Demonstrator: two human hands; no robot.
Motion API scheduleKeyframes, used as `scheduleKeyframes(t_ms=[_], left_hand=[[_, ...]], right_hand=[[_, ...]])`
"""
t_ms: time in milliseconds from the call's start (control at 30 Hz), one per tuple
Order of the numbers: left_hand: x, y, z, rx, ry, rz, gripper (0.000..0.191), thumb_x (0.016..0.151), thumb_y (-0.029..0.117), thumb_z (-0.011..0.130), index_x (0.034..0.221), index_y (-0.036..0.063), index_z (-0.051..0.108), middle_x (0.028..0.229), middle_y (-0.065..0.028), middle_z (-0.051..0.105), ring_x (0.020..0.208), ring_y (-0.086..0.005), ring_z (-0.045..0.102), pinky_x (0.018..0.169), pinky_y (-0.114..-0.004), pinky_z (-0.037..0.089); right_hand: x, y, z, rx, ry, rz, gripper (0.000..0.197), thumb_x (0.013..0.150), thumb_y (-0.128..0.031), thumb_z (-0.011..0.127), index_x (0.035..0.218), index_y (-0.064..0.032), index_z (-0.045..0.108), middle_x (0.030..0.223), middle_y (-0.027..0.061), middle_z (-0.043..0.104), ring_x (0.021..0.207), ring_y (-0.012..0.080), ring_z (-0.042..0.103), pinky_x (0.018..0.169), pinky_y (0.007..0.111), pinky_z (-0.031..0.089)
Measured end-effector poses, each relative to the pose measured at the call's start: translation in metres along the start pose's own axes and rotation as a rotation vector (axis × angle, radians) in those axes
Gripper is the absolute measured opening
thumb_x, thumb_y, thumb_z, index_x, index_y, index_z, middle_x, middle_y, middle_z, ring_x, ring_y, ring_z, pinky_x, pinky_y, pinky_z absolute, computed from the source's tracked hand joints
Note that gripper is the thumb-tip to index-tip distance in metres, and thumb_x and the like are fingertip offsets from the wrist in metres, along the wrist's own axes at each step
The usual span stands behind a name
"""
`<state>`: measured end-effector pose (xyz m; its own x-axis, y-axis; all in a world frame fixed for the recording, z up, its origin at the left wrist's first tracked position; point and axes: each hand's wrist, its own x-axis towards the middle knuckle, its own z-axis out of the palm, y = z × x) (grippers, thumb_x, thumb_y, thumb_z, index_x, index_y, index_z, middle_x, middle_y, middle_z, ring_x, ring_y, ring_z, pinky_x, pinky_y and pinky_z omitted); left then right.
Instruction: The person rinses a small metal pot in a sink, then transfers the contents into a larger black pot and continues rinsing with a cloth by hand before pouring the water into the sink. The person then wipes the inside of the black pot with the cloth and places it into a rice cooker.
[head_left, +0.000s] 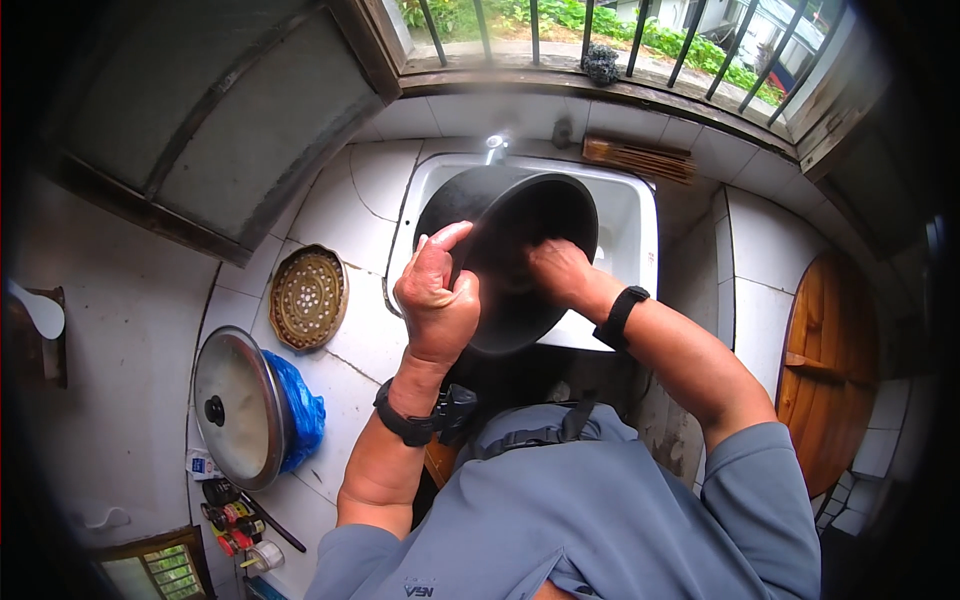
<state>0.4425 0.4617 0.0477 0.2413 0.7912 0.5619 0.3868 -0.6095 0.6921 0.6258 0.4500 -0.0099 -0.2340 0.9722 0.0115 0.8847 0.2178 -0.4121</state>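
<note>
A large dark cooking pot (461, 196) rests tilted in the white sink (649, 247), its mouth turned towards me and to the right. My left hand (436, 300) grips the pot's near left rim, with the thumb and index finger visible. Inside the mouth is my right hand (559, 268), its fingers blurred and partly lost in the dark interior. Whether it holds something cannot be made out. The metal faucet (495, 148) stands behind the pot at the sink's back edge. Each wrist wears a black band.
Left on the tiled counter are a brown perforated tray (309, 298), a glass lid (244, 405) against a blue plastic bag (304, 412), and several small jars (234, 521). A bamboo brush (637, 159) lies behind the sink; a scouring pad (601, 64) sits on the sill. Right stands a round wooden lid (829, 382).
</note>
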Motion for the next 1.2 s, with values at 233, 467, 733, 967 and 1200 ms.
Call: scheduleKeyframes(t_ms=[233,467,733,967,1200], left_hand=[[0.005,0.01,0.006,-0.065,0.011,-0.01,0.048,0.067,-0.015,0.049,0.11,0.0036,0.062,0.06,0.0085,0.03,0.052,-0.0024,0.027,0.048,-0.02,0.025],[0.002,0.017,0.003,-0.007,0.014,-0.007,0.048,0.068,-0.015,0.049,0.111,0.003,0.062,0.059,0.0087,0.031,0.051,-0.0015,0.029,0.047,-0.018,0.024],[0.003,0.011,0.002,-0.072,0.072,-0.039,0.05,0.068,-0.016,0.048,0.114,0.0009,0.06,0.066,0.0077,0.045,0.057,-0.0008,0.038,0.053,-0.016,0.034],[0.006,0.006,-0.007,-0.107,0.019,-0.12,0.049,0.07,-0.019,0.044,0.115,-0.0048,0.057,0.094,-0.0053,0.064,0.085,-0.0092,0.06,0.079,-0.021,0.048],[0.009,0.017,-0.001,-0.037,-0.186,-0.188,0.046,0.071,-0.019,0.044,0.113,-0.0057,0.058,0.098,-0.0086,0.067,0.091,-0.0123,0.064,0.084,-0.022,0.049]], right_hand=[[0.006,-0.014,0.029,-0.251,0.508,0.058,0.037,0.075,-0.028,0.068,0.098,0.0012,0.065,0.084,0.0199,0.066,0.079,0.0334,0.066,0.073,0.04,0.054],[0.012,-0.003,0.031,0.329,0.05,0.242,0.046,0.07,-0.019,0.07,0.109,0.0039,0.059,0.096,0.0249,0.065,0.094,0.0355,0.064,0.078,0.04,0.052],[-0.016,-0.08,0.007,1.507,0.17,0.108,0.033,0.082,-0.013,0.057,0.112,-0.0018,0.063,0.106,0.0114,0.064,0.09,0.018,0.06,0.08,0.03,0.048],[-0.055,-0.028,0.012,0.024,0.047,-0.201,0.037,0.075,-0.011,0.059,0.108,-0.0261,0.068,0.119,0.0091,0.057,0.096,0.032,0.054,0.083,0.039,0.045],[-0.022,0.023,-0.029,-0.619,0.203,-0.201,0.024,0.079,-0.019,0.056,0.098,-0.0135,0.069,0.107,0.0086,0.059,0.096,0.0274,0.052,0.081,0.038,0.043]])
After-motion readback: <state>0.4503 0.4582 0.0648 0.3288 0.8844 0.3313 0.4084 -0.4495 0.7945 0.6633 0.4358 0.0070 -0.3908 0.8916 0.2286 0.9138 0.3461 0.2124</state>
